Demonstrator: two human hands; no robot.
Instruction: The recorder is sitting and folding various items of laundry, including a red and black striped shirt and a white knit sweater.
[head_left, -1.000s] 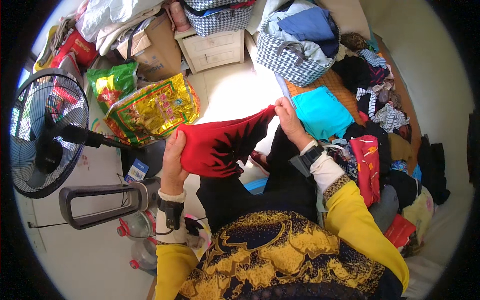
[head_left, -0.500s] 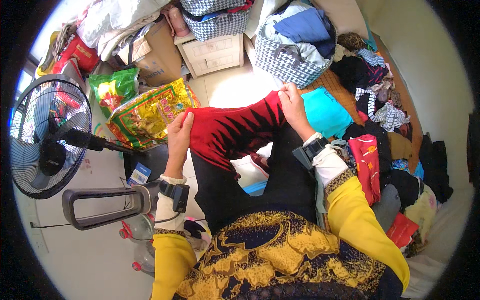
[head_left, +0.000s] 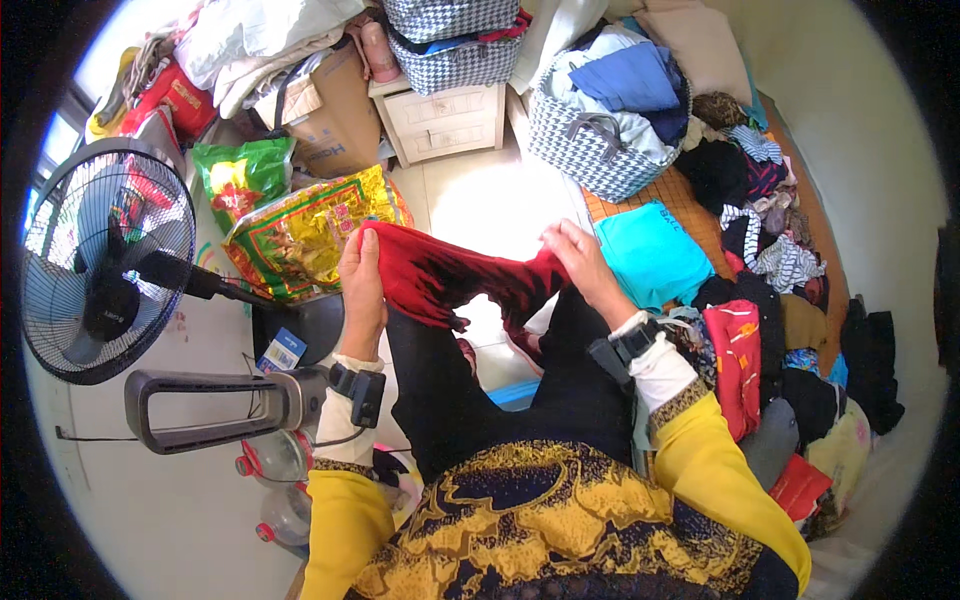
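A red-and-black garment (head_left: 450, 268) hangs between my two hands above my lap, its upper edge sagging in the middle. The black pattern runs in streaks over the red; which kind of clothing it is cannot be made out. My left hand (head_left: 362, 290) is closed on its left end, the thumb lying on top. On the other end, my right hand (head_left: 585, 262) pinches the cloth between thumb and fingers. Part of the lower edge droops over my black-trousered legs, and the floor shows beneath it.
A fan (head_left: 108, 262) stands at left beside colourful bags (head_left: 320, 230). A checked basket of clothes (head_left: 605, 150) sits at the back, right of a small drawer cabinet (head_left: 447, 125). A turquoise folded cloth (head_left: 655, 255) and heaped clothes (head_left: 735, 365) lie at right.
The garment, spread wide between my hands before, has gone slacker and bunched. My right hand has come lower. The surroundings have shifted slightly in view.
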